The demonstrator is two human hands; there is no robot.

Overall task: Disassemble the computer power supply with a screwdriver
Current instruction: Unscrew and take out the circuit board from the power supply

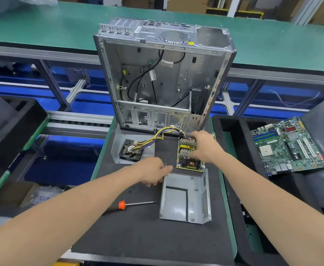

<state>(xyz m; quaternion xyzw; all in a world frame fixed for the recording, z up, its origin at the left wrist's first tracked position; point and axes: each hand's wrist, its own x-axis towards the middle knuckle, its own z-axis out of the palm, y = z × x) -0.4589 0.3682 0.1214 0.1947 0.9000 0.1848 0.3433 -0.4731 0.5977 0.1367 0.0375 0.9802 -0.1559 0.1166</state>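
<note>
The power supply lies in pieces on a dark mat (142, 233). Its circuit board (189, 160), with heat sinks and capacitors, lies at the centre right, and my right hand (203, 145) grips it from the right side. The empty grey metal housing (184, 198) sits just below the board; my left hand (153, 170) holds its upper left corner edge. Yellow and black wires (157, 138) run from the board to a fan (131, 150) on the grey cover plate (119, 141) at the left. An orange-handled screwdriver (136, 204) lies on the mat beside the housing.
An open, emptied computer case (163, 79) stands upright behind the mat. A green motherboard (287, 144) lies on a black tray (232, 143) at the right. A dark tray (13, 127) sits at the left, and a green conveyor (61, 27) runs across the back.
</note>
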